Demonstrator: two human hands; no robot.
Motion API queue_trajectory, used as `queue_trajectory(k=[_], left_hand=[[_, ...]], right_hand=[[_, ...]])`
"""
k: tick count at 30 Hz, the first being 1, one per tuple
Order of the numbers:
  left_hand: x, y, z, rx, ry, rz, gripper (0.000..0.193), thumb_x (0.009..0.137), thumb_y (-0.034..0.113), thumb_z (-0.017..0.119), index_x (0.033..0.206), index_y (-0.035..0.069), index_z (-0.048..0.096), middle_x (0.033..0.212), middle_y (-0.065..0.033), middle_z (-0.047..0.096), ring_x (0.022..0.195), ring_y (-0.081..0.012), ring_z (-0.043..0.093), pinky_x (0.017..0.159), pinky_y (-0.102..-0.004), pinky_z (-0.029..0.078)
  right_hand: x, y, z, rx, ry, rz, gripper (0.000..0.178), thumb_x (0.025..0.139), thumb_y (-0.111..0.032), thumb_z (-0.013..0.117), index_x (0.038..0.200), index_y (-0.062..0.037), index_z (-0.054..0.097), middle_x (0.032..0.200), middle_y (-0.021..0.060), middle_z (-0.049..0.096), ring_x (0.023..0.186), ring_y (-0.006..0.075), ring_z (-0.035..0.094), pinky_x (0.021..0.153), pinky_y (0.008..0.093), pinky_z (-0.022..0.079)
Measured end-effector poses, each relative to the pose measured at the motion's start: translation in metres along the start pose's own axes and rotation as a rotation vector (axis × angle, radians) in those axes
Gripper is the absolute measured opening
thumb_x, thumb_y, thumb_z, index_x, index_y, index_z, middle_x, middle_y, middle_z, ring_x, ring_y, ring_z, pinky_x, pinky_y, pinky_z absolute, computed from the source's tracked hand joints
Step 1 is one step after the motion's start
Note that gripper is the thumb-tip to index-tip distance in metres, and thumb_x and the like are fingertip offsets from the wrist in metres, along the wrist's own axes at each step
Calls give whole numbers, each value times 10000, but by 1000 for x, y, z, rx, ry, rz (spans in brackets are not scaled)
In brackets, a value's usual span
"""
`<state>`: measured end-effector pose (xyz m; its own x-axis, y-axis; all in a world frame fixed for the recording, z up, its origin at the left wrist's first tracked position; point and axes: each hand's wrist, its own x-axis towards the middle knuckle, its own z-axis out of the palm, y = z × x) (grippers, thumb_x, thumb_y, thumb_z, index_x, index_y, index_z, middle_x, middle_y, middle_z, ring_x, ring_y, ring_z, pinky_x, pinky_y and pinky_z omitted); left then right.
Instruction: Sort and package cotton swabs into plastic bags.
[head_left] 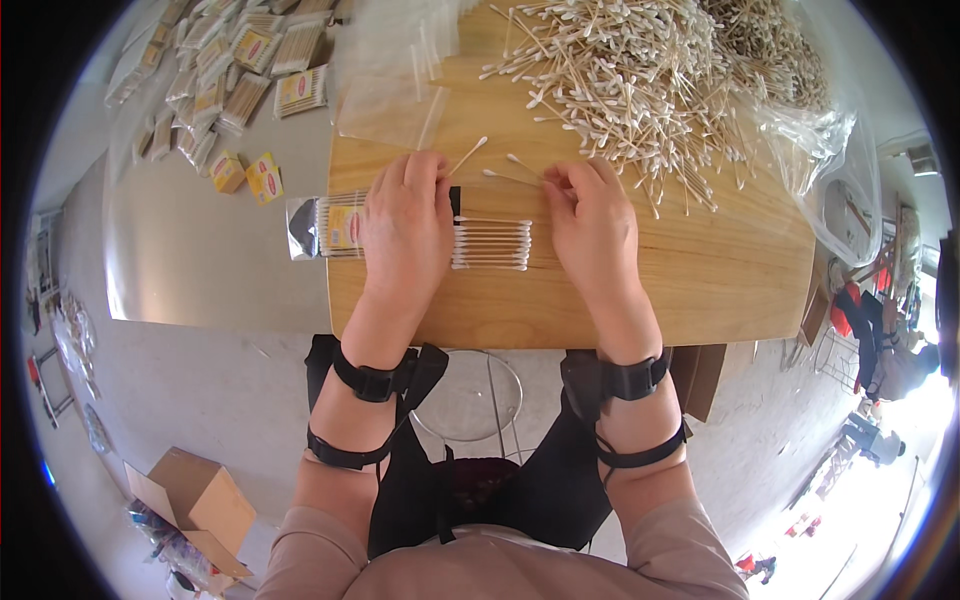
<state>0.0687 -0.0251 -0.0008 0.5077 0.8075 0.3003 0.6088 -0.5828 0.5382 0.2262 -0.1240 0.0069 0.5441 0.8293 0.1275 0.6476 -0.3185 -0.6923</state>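
My left hand (408, 225) is closed in a pinch on a cotton swab (470, 155) that points up to the right. Opposite it, my right hand (600, 230) pinches a pair of cotton swabs (512, 178), their tips toward the left. Between the hands, on the wooden table (700, 270), lies an even row of cotton swabs (492, 245). A clear packet of swabs with a yellow label (345, 227) lies partly beneath my left hand. Above my right hand spreads a large heap of loose cotton swabs (640, 80).
Filled swab packets (240, 100) pile up at the far left on a metal surface (230, 270), near two small yellow boxes (264, 178). Flat clear bags (390, 115) lie at the back. A big plastic bag (845, 190) hangs over the right edge. An open cardboard box (215, 510) stands on the floor.
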Motion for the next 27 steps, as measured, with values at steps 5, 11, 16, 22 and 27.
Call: queue_trajectory(k=[5,11,16,22,27], left_hand=[[0,-3,0,-59,-6,32,180,797,-50,633,934,30,548,860,-138,612,822,-371,587,713,-468,458],[2,-4,1,-123,-1,71,145,803,-67,616,913,26,593,871,-134,635,842,-364,601,722,-446,475],[4,-1,-1,-212,-65,119,105,816,-55,618,892,17,609,842,-123,643,829,-352,610,707,-440,478],[-2,4,0,-368,-117,24,81,863,-29,613,930,11,637,848,-108,675,821,-312,627,698,-409,491],[-14,12,6,-849,-121,-353,195,1032,150,506,1106,4,612,1018,-109,702,985,-208,649,854,-356,507]], right_hand=[[-1,-2,1,-13,-31,-41,26,848,-40,647,866,-53,660,918,98,618,760,321,647,645,407,522],[-6,-7,4,44,-194,-112,88,849,-18,621,906,-55,676,928,101,617,780,329,646,670,402,527],[-1,-9,-7,177,-96,29,126,869,-8,612,959,-54,687,929,112,642,773,327,648,672,393,522],[-5,4,0,204,-71,-42,172,898,27,571,1034,-31,660,960,125,659,768,250,669,673,348,521],[-11,9,3,556,17,271,189,997,3,462,1107,-16,614,998,97,658,846,170,654,753,308,530]])
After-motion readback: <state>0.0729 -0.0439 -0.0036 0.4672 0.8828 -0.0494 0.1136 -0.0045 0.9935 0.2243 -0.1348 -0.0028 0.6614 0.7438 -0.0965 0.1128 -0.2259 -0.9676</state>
